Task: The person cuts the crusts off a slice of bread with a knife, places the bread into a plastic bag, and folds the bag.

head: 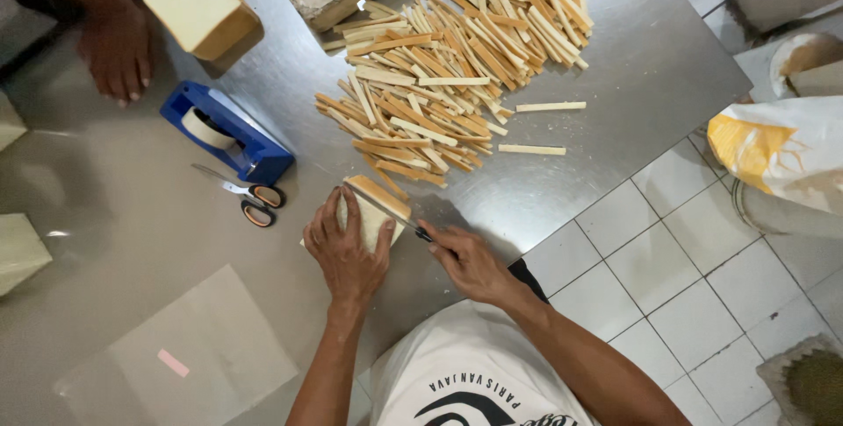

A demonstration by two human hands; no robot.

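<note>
The pale slab (373,213), browner along its top edge, lies flat just below the stick pile (448,66). Left hand (347,250) presses on it, fingers spread. Right hand (470,261) fingers clasp a knife (391,213) across it.

A blue tape dispenser (230,133) sits on the steel table (650,66). Just below it lie orange-handled scissors (248,198). Above it stands a whole pale block (200,6), with another person's hand (117,51) to the upper left. A clear plastic sheet (180,356) lies well below.
</note>
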